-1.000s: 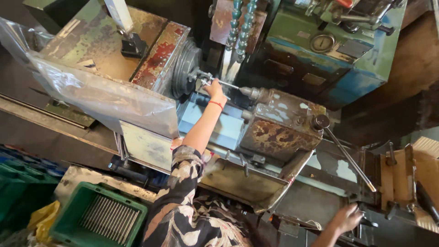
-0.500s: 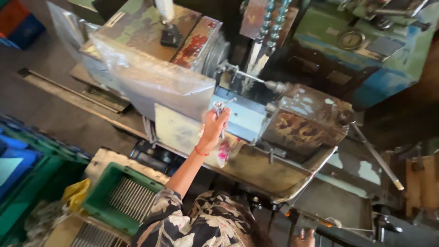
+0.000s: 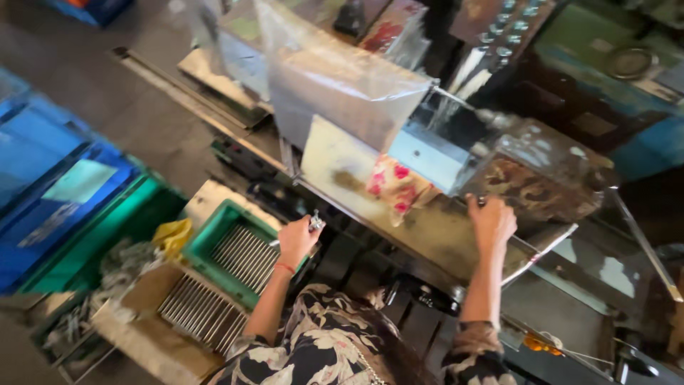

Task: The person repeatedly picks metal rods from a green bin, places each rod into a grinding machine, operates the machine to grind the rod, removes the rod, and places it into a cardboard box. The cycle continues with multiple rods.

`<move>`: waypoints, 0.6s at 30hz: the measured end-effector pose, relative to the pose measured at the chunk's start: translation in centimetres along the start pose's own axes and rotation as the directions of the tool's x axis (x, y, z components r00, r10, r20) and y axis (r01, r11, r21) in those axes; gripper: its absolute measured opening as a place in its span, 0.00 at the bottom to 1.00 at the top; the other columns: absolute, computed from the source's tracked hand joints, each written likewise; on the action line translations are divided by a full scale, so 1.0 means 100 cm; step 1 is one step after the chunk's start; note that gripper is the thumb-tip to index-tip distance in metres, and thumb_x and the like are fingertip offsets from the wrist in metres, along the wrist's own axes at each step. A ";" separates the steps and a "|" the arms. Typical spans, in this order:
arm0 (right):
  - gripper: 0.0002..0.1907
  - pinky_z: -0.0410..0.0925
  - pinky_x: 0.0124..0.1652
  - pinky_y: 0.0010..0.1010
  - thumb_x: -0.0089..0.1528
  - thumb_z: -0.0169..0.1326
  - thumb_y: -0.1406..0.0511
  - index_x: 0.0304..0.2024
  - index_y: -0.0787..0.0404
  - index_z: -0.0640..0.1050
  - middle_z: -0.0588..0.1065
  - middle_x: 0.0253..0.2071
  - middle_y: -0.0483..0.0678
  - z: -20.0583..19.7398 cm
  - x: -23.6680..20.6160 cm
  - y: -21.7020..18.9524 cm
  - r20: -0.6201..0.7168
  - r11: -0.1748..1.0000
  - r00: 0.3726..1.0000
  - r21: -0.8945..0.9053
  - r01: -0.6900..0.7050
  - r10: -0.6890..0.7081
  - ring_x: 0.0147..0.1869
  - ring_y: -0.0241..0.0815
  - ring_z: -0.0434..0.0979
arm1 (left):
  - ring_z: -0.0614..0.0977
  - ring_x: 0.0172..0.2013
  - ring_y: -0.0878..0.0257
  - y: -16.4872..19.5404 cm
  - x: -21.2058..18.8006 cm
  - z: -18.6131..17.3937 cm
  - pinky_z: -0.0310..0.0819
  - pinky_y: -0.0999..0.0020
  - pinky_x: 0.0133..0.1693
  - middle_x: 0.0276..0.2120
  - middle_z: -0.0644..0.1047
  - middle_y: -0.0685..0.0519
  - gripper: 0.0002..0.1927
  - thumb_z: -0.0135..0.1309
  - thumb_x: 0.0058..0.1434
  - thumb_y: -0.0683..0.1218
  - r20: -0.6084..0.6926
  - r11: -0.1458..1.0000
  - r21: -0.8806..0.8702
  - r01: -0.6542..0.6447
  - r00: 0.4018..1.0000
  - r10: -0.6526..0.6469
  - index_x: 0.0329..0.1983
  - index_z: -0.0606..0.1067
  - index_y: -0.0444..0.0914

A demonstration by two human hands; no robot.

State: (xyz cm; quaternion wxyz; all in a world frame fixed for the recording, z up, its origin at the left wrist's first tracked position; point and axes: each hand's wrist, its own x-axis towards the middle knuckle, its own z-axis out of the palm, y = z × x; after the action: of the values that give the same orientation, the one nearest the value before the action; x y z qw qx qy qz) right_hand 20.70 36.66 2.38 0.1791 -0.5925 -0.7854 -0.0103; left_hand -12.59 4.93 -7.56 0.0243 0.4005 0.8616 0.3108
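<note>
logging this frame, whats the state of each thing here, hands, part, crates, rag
left hand: closed on a small metal part, over the green crate
small metal part: held, sticking out of the fist
right hand: open, resting flat on the machine tray
green crate: open, holds a row of metal rods
cardboard box: open, rods inside
floral rag: crumpled on the tray
plastic sheet: draped over the machine

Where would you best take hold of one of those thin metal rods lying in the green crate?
Probably at one end, coming from above. The metal rods lie flat and packed side by side in the green crate, so there is hardly any room between them for fingers along the middle. The left hand, holding a small metal piece, hovers at the crate's edge.
</note>
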 end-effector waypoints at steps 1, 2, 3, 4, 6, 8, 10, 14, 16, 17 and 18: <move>0.26 0.72 0.36 0.52 0.62 0.60 0.43 0.36 0.59 0.84 0.80 0.32 0.59 -0.003 0.007 0.000 -0.010 0.999 0.999 -0.026 0.039 -0.039 0.37 0.64 0.81 | 0.79 0.22 0.47 -0.009 -0.005 0.002 0.66 0.56 0.23 0.18 0.77 0.48 0.22 0.62 0.56 0.64 -0.058 0.999 -0.031 0.017 0.998 -0.019 0.25 0.78 0.41; 0.26 0.72 0.34 0.52 0.60 0.61 0.43 0.36 0.60 0.84 0.79 0.31 0.59 -0.007 0.010 0.004 -0.017 0.996 0.997 -0.054 0.077 -0.078 0.36 0.65 0.81 | 0.72 0.22 0.54 -0.017 -0.008 0.005 0.60 0.59 0.24 0.20 0.72 0.53 0.22 0.59 0.62 0.63 0.000 0.893 -0.430 0.131 0.989 -0.145 0.28 0.76 0.41; 0.24 0.72 0.36 0.53 0.62 0.61 0.45 0.38 0.59 0.85 0.79 0.32 0.61 -0.011 0.011 0.007 -0.026 0.997 0.998 0.049 0.055 -0.054 0.37 0.66 0.80 | 0.66 0.22 0.60 -0.023 -0.009 0.008 0.54 0.63 0.24 0.21 0.67 0.57 0.22 0.57 0.68 0.62 0.095 0.623 -0.749 0.225 0.967 -0.235 0.32 0.75 0.40; 0.22 0.72 0.38 0.53 0.64 0.60 0.47 0.40 0.58 0.86 0.79 0.32 0.62 -0.015 0.010 0.010 -0.029 0.988 0.999 0.152 0.031 -0.027 0.37 0.67 0.80 | 0.59 0.23 0.66 -0.028 -0.009 0.010 0.48 0.66 0.25 0.22 0.62 0.61 0.22 0.54 0.75 0.61 0.213 0.239 -0.930 0.280 0.938 -0.273 0.36 0.74 0.39; 0.23 0.70 0.36 0.43 0.74 0.60 0.52 0.38 0.67 0.83 0.77 0.30 0.58 -0.025 -0.004 0.012 -0.154 0.906 0.986 0.423 0.009 0.062 0.33 0.53 0.80 | 0.63 0.21 0.63 -0.036 -0.002 0.012 0.55 0.67 0.25 0.20 0.64 0.56 0.24 0.52 0.74 0.60 0.248 -0.138 -0.967 0.216 0.921 -0.301 0.30 0.70 0.38; 0.18 0.61 0.29 0.31 0.72 0.63 0.55 0.36 0.61 0.78 0.74 0.29 0.45 -0.035 -0.027 0.000 0.054 0.446 0.968 0.880 -0.162 0.245 0.28 0.40 0.71 | 0.65 0.21 0.63 -0.040 0.005 0.008 0.59 0.68 0.26 0.20 0.66 0.54 0.22 0.51 0.72 0.57 0.239 -0.327 -0.936 0.132 0.920 -0.312 0.33 0.71 0.33; 0.17 0.55 0.22 0.23 0.69 0.63 0.57 0.30 0.57 0.74 0.70 0.24 0.38 -0.042 -0.061 -0.030 0.276 0.057 0.948 0.956 -0.288 0.156 0.23 0.31 0.66 | 0.66 0.24 0.65 -0.038 0.010 -0.003 0.60 0.69 0.28 0.22 0.66 0.56 0.21 0.51 0.70 0.51 0.188 -0.325 -0.942 0.079 0.928 -0.320 0.45 0.77 0.25; 0.20 0.55 0.24 0.22 0.68 0.60 0.59 0.25 0.62 0.72 0.67 0.21 0.41 -0.043 -0.148 -0.119 0.426 0.401 0.883 0.857 -0.324 -0.197 0.23 0.30 0.62 | 0.67 0.23 0.63 -0.030 0.007 -0.023 0.60 0.69 0.28 0.23 0.70 0.52 0.21 0.49 0.59 0.41 0.369 -0.495 -0.853 0.167 0.863 -0.344 0.57 0.69 0.35; 0.07 0.56 0.22 0.23 0.65 0.56 0.65 0.33 0.61 0.76 0.72 0.22 0.39 -0.031 -0.184 -0.177 0.470 0.130 0.777 0.878 -0.461 -0.419 0.23 0.29 0.65 | 0.69 0.24 0.64 -0.021 -0.001 -0.034 0.60 0.68 0.28 0.23 0.70 0.54 0.25 0.49 0.57 0.39 0.371 -0.501 -0.852 0.154 0.852 -0.369 0.60 0.68 0.37; 0.08 0.58 0.23 0.23 0.66 0.55 0.65 0.34 0.63 0.77 0.73 0.21 0.41 -0.025 -0.201 -0.201 0.480 0.251 0.766 0.877 -0.410 -0.427 0.22 0.30 0.67 | 0.66 0.21 0.65 -0.018 -0.009 -0.039 0.61 0.69 0.28 0.21 0.67 0.55 0.22 0.50 0.58 0.41 0.377 -0.523 -0.839 0.147 0.851 -0.366 0.58 0.68 0.37; 0.09 0.60 0.23 0.24 0.67 0.53 0.64 0.35 0.64 0.78 0.75 0.20 0.42 -0.021 -0.216 -0.221 0.487 0.366 0.758 0.864 -0.345 -0.435 0.21 0.31 0.68 | 0.64 0.19 0.65 -0.014 -0.015 -0.043 0.61 0.69 0.27 0.19 0.65 0.56 0.20 0.50 0.59 0.42 0.380 -0.547 -0.826 0.138 0.852 -0.359 0.55 0.69 0.37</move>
State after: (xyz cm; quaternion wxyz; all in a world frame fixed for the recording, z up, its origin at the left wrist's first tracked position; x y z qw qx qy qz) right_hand 5.69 9.60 2.30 0.1948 -0.3240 -0.6748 0.6338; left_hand -13.81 0.94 -5.19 0.3729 -0.0791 0.2525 0.8894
